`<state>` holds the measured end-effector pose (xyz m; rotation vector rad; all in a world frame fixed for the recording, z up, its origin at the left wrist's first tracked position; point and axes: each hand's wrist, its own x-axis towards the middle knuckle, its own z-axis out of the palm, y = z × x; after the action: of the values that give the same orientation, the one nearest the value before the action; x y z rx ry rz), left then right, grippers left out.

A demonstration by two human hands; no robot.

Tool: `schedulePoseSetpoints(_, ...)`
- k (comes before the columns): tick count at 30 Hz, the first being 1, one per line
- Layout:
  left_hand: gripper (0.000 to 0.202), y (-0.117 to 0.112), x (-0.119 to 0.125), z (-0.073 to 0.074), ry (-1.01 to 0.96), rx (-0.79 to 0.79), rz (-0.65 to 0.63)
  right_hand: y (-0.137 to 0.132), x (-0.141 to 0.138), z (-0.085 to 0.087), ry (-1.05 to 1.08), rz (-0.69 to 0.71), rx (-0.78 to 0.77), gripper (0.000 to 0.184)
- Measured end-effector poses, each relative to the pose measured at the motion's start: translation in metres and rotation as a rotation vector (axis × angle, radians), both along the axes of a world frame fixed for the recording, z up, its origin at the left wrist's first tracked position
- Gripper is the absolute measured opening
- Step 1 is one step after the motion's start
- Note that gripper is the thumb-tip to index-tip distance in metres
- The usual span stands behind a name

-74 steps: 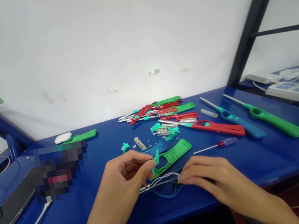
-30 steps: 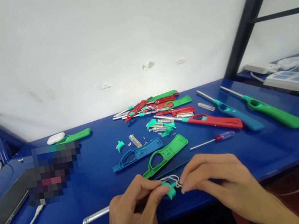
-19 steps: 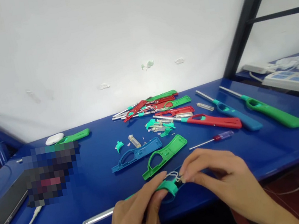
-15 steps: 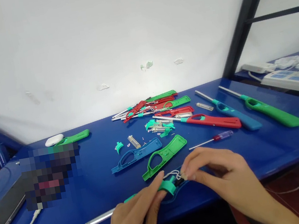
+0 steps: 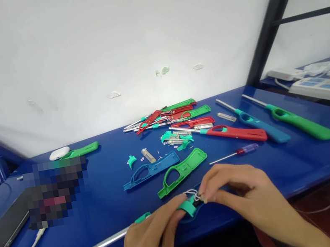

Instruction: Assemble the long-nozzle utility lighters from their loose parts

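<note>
At the table's front edge, my left hand is closed around a half-open long-neck lighter. Its silver tube points left, and its blue handle shell lies partly hidden beneath my hands. Thumb and forefinger press by the teal trigger, which stands out of the shell with a black part next to it. Thin white wires loop above the trigger. My right hand pinches a small pale piece beside the wires; its exact kind is hard to make out. Just beyond lie a green shell half and a blue shell half.
A screwdriver lies behind my right hand. Assembled red, blue and green lighters rest at right. Loose trigger parts and a heap of lighter pieces sit near the wall. A phone lies left.
The lighter and trigger have turned slightly in my left hand, and the tube tip has shifted a little left. My right hand keeps its pinch at nearly the same spot.
</note>
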<state>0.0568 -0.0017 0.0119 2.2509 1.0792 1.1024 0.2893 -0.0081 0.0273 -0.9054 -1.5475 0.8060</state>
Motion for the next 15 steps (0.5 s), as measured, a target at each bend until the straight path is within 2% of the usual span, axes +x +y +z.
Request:
schedulePoseSetpoints(5, 0.036, 0.0005, 0.0014, -0.0009, 0.016, 0.046, -0.018, 0.0011, 0.0005, 0.0002, 0.012, 0.025, -0.037, 0.019)
schedulePoseSetpoints(8, 0.033, -0.0011, 0.0039, 0.0012, 0.028, 0.013, -0.008, 0.0007, 0.0009, 0.0005, 0.036, 0.030, -0.043, 0.024)
schedulePoseSetpoints(15, 0.026, -0.0026, 0.0097, 0.0023, 0.051, -0.036, 0.011, -0.0011, -0.0009, 0.0024, 0.094, 0.026, -0.056, 0.021)
